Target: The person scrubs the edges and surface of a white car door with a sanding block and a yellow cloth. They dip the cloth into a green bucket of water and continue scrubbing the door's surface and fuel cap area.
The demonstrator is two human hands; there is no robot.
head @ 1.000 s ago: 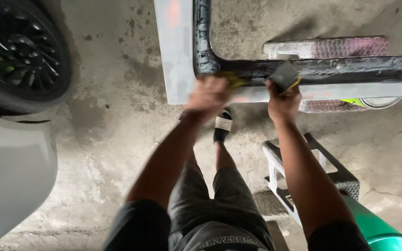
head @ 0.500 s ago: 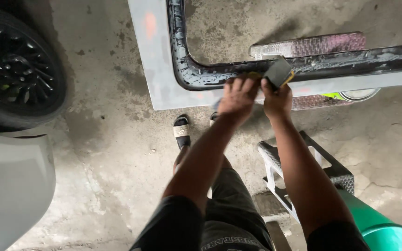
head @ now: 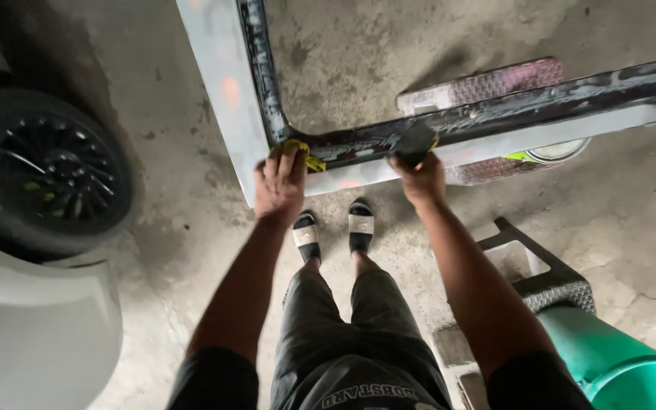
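Note:
A pale grey car body panel [head: 218,91] with a dark, rough inner frame edge [head: 495,114] lies across the top of the view. My left hand [head: 279,186] presses a yellow cloth [head: 305,154] against the panel's inner corner. My right hand [head: 419,178] grips a dark sanding block [head: 417,141] on the frame's lower edge. My sandalled feet [head: 332,228] stand just below the panel on the concrete floor.
A black car wheel [head: 47,175] and white car body [head: 32,334] are at the left. A green cylinder [head: 616,364] and a step stool [head: 540,273] stand at the lower right. A textured block [head: 487,87] and a round can [head: 559,152] lie under the panel.
My left hand has moved left from beside the right hand to the panel's corner with the cloth. The view has shifted, and both feet now show together.

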